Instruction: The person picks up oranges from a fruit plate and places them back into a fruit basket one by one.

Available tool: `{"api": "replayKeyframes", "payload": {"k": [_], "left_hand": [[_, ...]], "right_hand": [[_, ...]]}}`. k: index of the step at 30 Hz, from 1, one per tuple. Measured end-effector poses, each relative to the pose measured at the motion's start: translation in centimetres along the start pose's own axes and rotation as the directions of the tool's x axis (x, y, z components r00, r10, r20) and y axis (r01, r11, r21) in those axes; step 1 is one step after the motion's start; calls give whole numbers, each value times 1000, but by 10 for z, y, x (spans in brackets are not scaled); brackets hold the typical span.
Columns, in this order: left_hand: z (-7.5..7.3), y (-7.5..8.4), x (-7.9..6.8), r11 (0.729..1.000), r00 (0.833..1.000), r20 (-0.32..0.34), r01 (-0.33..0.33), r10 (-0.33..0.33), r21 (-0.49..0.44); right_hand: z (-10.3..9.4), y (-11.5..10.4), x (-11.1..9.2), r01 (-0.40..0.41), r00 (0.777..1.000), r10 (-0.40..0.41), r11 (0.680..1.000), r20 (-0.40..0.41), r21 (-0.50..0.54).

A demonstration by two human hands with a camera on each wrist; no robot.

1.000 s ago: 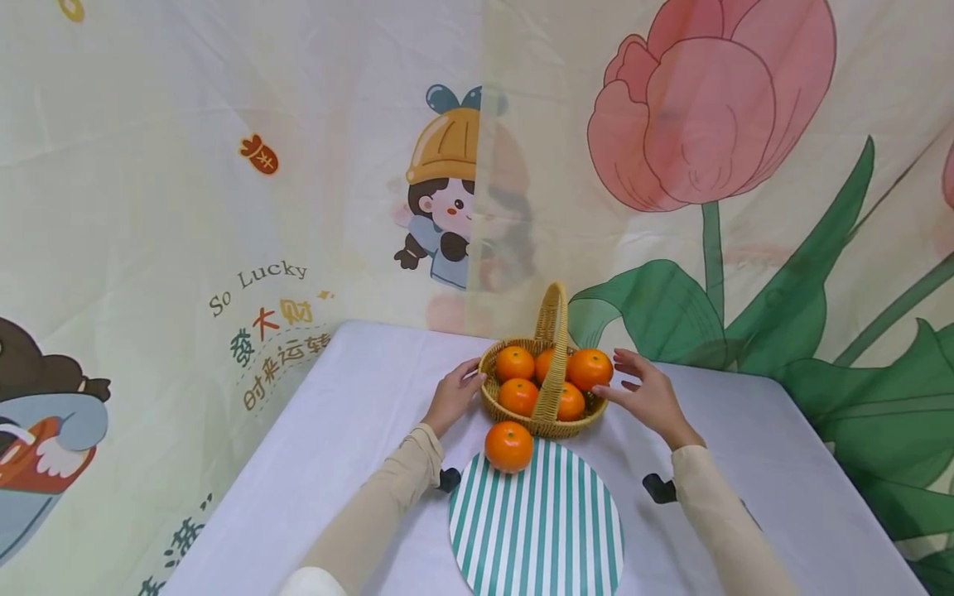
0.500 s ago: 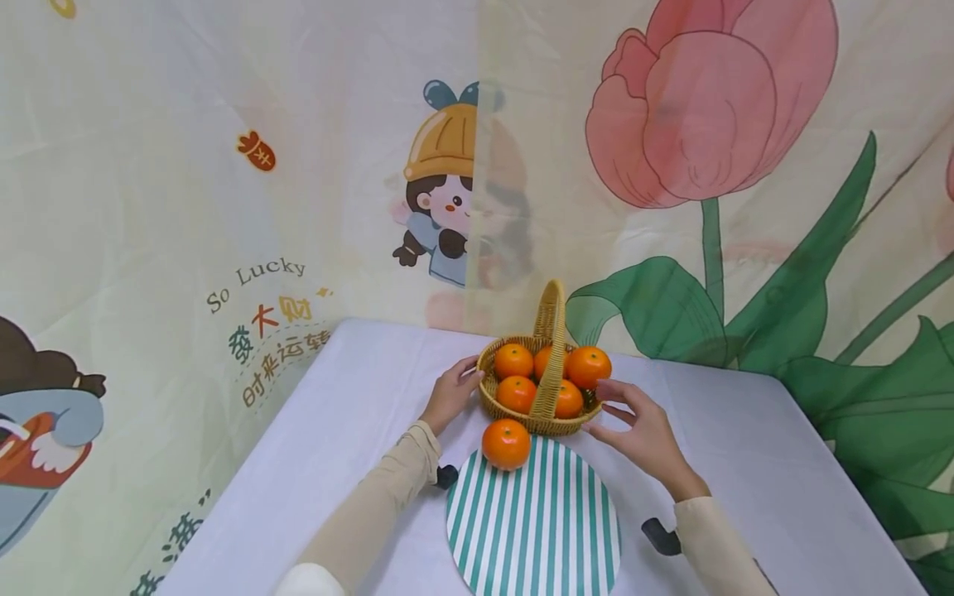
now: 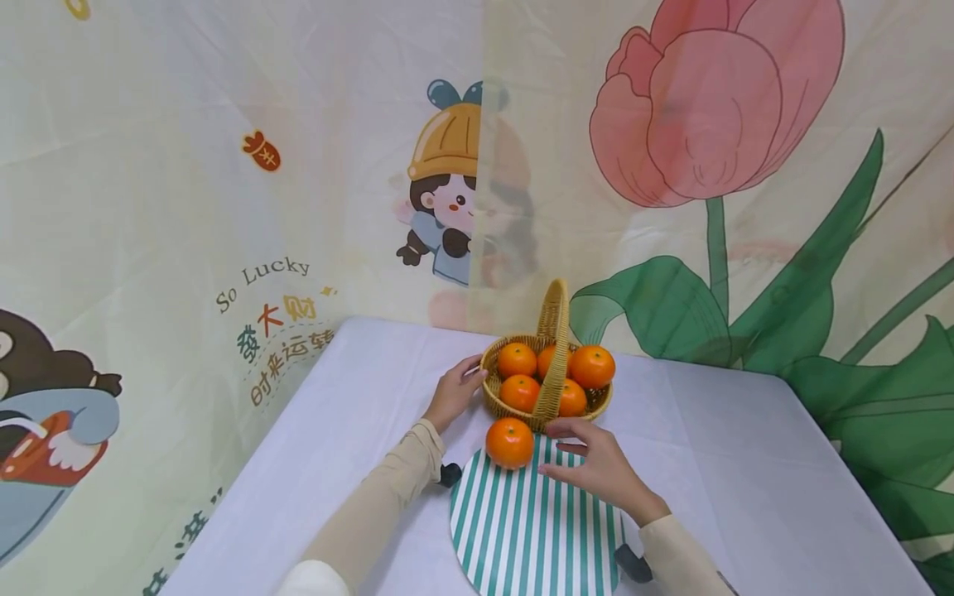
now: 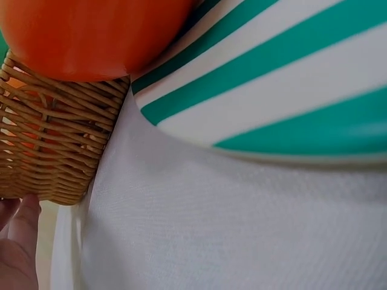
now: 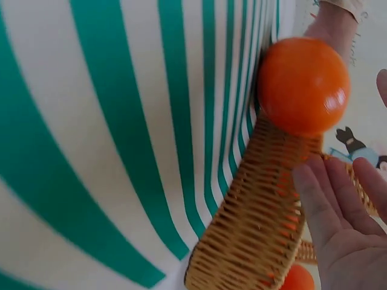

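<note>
An orange (image 3: 510,443) sits at the far edge of a round green-and-white striped plate (image 3: 537,530). Just behind it stands a wicker basket (image 3: 495,397) with an arched handle (image 3: 552,364), holding several oranges (image 3: 592,367). The left hand (image 3: 455,393) rests its fingertips against the basket's left side; in the left wrist view, fingers (image 4: 24,226) touch the wicker wall. Over the plate, the right hand (image 3: 596,463) has its thumb and fingers spread apart, to the right of the single orange and holding nothing. The right wrist view shows its extended fingers (image 5: 320,199) near the basket.
A white cloth covers the table (image 3: 715,463). Printed curtains (image 3: 358,165) hang close behind the basket and along the left. Dark wrist-mounted pieces (image 3: 633,564) stick out by both sleeves.
The right hand has moved from the basket's right side, left and toward the viewer, to beside the orange on the plate. The left hand stays at the basket; basket and oranges look unmoved.
</note>
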State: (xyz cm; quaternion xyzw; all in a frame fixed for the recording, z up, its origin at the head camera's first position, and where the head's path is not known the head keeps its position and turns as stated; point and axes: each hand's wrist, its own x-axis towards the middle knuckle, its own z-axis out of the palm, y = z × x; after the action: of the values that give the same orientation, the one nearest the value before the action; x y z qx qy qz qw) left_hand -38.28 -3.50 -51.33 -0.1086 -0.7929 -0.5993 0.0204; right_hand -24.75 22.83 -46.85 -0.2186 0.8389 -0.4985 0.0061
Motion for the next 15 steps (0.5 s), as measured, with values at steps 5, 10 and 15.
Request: {"api": "replayKeyframes", "payload": {"k": [5,10,15], "left_hand": [[-1,1,-1,1000,1000,5,1,-1,-4],[-1,2,-2,1000,1000,5,14,-14,-13],[-1,2,-2,999,1000,5,-3,4,-32]], "right_hand": [[16,0,6,-15,998,18,999,59,-40],[27,-3,12,11,994,-2,996,108,-90],[37,-5,17,23,993,-4,987,118,-160]]}}
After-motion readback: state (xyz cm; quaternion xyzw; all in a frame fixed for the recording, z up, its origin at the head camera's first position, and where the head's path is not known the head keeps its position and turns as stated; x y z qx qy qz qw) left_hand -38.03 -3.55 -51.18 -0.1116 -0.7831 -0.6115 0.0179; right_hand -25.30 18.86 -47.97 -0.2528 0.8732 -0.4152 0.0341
